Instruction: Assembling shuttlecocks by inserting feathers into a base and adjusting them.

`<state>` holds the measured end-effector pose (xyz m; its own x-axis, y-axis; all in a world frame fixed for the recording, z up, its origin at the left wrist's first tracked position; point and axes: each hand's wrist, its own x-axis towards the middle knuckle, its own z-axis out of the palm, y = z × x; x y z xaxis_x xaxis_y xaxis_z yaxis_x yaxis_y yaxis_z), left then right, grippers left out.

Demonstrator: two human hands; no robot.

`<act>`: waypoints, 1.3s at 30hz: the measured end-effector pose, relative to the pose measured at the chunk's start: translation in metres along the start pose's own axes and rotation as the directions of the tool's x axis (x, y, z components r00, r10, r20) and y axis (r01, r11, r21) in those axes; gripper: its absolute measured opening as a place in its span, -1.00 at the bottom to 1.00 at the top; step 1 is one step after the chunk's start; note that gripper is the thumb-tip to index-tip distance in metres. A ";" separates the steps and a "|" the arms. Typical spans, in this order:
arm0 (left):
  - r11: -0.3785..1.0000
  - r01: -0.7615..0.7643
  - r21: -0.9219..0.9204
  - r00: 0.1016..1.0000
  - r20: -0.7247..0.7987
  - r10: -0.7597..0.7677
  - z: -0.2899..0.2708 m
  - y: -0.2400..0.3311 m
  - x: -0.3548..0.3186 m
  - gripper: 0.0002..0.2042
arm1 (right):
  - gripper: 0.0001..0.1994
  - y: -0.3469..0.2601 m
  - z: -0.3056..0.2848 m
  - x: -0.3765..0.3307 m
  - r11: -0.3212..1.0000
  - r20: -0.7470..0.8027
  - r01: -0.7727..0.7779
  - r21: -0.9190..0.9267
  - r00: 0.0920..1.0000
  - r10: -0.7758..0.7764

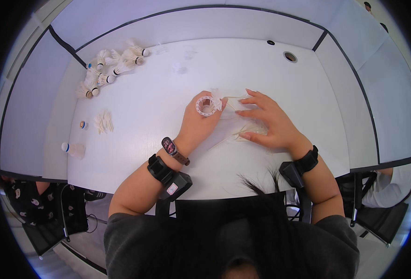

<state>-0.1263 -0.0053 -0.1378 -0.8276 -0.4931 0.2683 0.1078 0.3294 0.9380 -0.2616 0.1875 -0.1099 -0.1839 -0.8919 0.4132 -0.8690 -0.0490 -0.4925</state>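
Note:
My left hand [198,118] is closed around a white cup-like ring [205,106] with small holes around its rim. White feathers [216,94] stick out at the ring's right side, by my left fingertips. My right hand [271,122] is spread, palm down, just to the right of the ring. Its fingertips are close to a thin pale shaft [232,103] between the hands; whether they touch it I cannot tell. Below and under my right fingers lie several thin pale feather shafts [242,134].
Several feather shuttlecocks [117,65] are heaped at the white table's back left. Nearer are a small pile of white pieces [104,122], a small capped bit [83,124] and a clear object with a white end [74,149]. Partitions surround the table; a round hole [290,57] sits back right.

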 end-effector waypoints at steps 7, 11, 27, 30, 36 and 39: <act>0.995 -0.072 -0.074 0.995 -0.076 0.066 0.003 -0.014 0.000 -0.85 | -0.33 0.000 0.002 0.000 0.995 0.183 0.070 -0.067 0.981 -0.057; 0.993 -0.102 -0.065 0.988 -0.124 0.093 0.003 -0.021 0.003 -0.80 | -0.31 0.000 0.000 0.000 0.997 0.185 0.048 -0.053 0.982 -0.037; 0.971 0.119 -0.206 0.992 -0.011 -0.124 -0.003 -0.005 0.000 -0.72 | -0.33 -0.002 0.001 -0.001 0.959 0.039 0.084 0.270 0.994 -0.099; 0.991 0.099 -0.087 0.993 0.066 -0.093 -0.006 -0.007 -0.001 -0.72 | -0.37 -0.004 0.002 -0.001 0.946 0.030 0.082 0.312 0.995 -0.096; 0.995 0.099 -0.034 0.992 0.081 -0.096 -0.009 -0.008 -0.001 -0.85 | -0.53 -0.005 0.009 -0.001 0.953 -0.038 0.037 0.299 0.999 -0.027; 0.998 0.016 -0.061 0.995 0.100 -0.010 -0.010 -0.011 -0.003 -0.92 | -0.68 -0.004 0.013 0.001 0.974 -0.140 -0.009 0.225 0.989 0.042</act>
<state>-0.1191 -0.0152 -0.1465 -0.8796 -0.4133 0.2354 0.1275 0.2718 0.9539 -0.2519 0.1814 -0.1171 -0.2824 -0.8214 0.4956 -0.7415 -0.1409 -0.6560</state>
